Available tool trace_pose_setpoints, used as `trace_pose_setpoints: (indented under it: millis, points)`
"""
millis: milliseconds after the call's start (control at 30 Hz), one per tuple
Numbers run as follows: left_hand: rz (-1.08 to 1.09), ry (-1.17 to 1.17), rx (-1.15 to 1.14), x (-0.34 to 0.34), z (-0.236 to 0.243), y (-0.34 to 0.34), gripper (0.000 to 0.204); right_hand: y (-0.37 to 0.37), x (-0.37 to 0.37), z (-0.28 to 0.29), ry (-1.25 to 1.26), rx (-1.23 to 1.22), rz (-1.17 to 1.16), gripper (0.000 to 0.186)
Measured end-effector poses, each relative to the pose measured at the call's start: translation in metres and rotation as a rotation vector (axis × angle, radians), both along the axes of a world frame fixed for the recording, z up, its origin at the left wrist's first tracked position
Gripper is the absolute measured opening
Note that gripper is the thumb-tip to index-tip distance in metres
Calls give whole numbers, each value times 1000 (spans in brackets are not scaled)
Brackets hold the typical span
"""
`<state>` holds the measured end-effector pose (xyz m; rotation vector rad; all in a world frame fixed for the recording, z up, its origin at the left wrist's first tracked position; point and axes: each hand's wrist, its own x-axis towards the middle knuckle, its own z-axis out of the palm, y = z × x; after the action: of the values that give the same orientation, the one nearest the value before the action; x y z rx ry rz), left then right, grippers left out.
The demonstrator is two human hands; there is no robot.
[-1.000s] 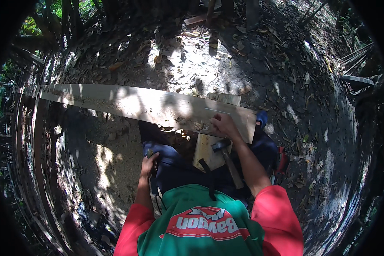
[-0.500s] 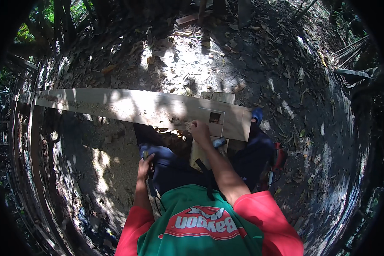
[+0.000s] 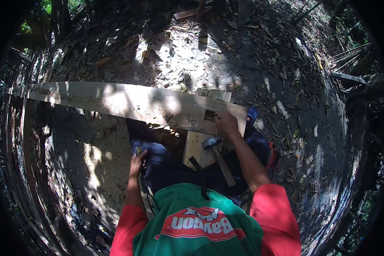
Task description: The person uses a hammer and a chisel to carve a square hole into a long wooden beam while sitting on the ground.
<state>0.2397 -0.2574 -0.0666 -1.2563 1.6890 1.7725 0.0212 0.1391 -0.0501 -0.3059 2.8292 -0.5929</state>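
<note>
A long pale plank (image 3: 132, 100) lies crosswise before me, with scribed lines around a dark square hole (image 3: 209, 115) near its right end. My right hand (image 3: 226, 123) has its fingers curled at that hole's right edge; anything inside them is hidden. Below the plank, a hammer (image 3: 211, 143) with a wooden handle rests on a shorter yellowish board (image 3: 194, 147). Down at my left thigh, my left hand (image 3: 138, 161) is closed on a small tool with a yellowish handle (image 3: 138, 151), its working end not clearly visible.
A red-and-black object (image 3: 272, 158) lies beside my right leg, and my blue footwear (image 3: 252, 114) shows past the plank's right end. Leaf litter and sawdust (image 3: 94, 158) cover the ground. Branches and boards (image 3: 345, 77) lie toward the upper right, with trunks at upper left.
My right hand moved leftward off the square hole half a second ago, uncovering it, and is now back at its right edge. My left hand still grips the tool at my thigh.
</note>
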Motion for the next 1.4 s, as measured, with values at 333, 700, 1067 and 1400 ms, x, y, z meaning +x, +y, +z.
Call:
trace_pose_setpoints:
  millis: [333,700,1067,1400]
  points:
    - [36,12,15,3,4,0,33,8,15,-8,124,-31,316,15]
    - [58,4,44,3,-4,-4,32,13,-22,-10,39,-845,-719,33]
    - [12,-18,-9,0,-8,-2,34,-8,-39,-19,-225,283,376,28]
    - [41,-1,0,-1,-5,-5,36,-33,-40,-23,-172,356,444,24]
